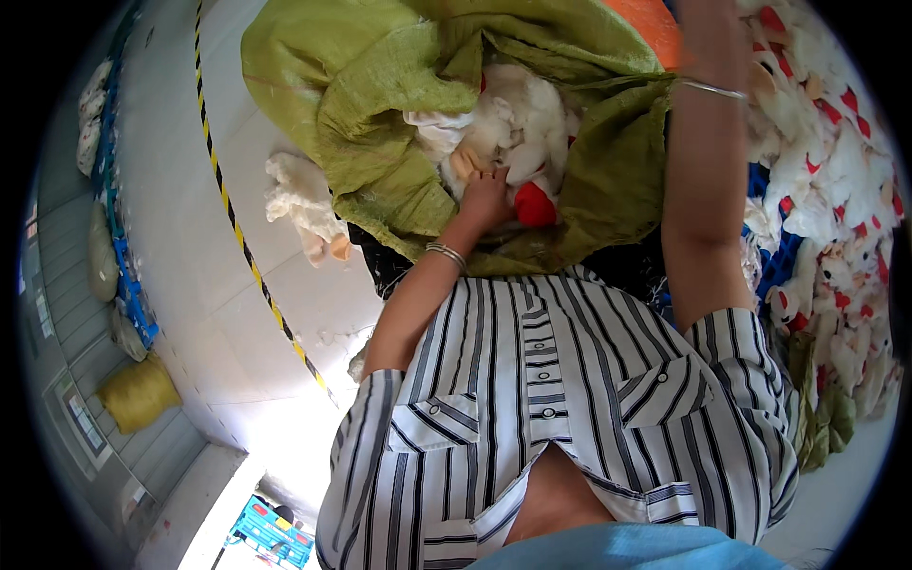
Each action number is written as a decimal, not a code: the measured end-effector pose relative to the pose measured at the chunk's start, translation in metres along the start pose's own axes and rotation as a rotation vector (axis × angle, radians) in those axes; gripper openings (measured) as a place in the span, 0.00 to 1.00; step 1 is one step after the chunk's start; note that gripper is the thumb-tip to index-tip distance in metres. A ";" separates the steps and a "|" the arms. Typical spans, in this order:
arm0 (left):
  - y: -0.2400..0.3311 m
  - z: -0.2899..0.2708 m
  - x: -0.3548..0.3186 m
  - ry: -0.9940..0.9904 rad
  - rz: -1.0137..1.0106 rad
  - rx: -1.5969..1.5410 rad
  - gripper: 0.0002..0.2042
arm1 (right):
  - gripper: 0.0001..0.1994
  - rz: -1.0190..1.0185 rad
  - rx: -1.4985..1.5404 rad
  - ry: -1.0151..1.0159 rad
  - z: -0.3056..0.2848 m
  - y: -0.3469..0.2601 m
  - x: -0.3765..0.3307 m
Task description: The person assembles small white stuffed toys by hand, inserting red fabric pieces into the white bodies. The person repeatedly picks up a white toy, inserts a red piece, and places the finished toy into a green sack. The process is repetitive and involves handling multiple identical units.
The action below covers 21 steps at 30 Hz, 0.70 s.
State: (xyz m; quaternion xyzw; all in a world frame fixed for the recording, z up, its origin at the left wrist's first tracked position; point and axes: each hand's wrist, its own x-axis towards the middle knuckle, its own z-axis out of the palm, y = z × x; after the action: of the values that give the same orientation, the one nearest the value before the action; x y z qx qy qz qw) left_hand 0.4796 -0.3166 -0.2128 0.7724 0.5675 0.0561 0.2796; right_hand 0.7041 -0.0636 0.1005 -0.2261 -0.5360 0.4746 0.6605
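A large olive-green woven sack lies wide open in front of me, its rim folded back. Inside is a heap of white plush pieces, some with beige and red parts; they look like soft-toy skins. My left hand reaches into the sack with fingers curled on a white and beige plush piece. A round red part shows just right of that hand. My right arm stretches forward past the sack's right side. Beyond its bracelet, my right hand is blurred and cut by the top edge, its fingers hidden.
A big pile of white plush pieces with red parts fills the right side, near blue plastic crating. One loose cream plush piece lies on the floor left of the sack. Yellow-black tape runs along the floor; a yellow roll stands far left.
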 end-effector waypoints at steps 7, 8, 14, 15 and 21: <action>0.012 -0.096 -0.004 0.090 -0.458 -0.468 0.28 | 0.14 0.330 -0.641 -0.886 0.053 0.034 -0.048; 0.004 -0.110 -0.012 0.343 -0.325 -0.833 0.24 | 0.15 0.367 -0.628 -0.866 0.057 0.029 -0.050; 0.053 -0.258 -0.045 0.889 -0.159 -1.329 0.23 | 0.22 0.464 -0.575 -0.759 0.082 0.001 -0.065; 0.056 -0.269 -0.051 0.934 -0.154 -1.345 0.24 | 0.22 0.600 -0.412 -0.761 0.087 0.003 -0.070; 0.094 -0.276 -0.067 1.023 0.014 -1.418 0.26 | 0.24 0.764 -0.293 -0.771 0.091 0.000 -0.083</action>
State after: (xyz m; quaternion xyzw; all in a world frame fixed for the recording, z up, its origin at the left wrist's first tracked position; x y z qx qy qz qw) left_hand 0.4240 -0.2942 0.0799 0.3000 0.4497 0.7374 0.4049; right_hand 0.6228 -0.1552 0.0890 -0.3039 -0.6789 0.6490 0.1595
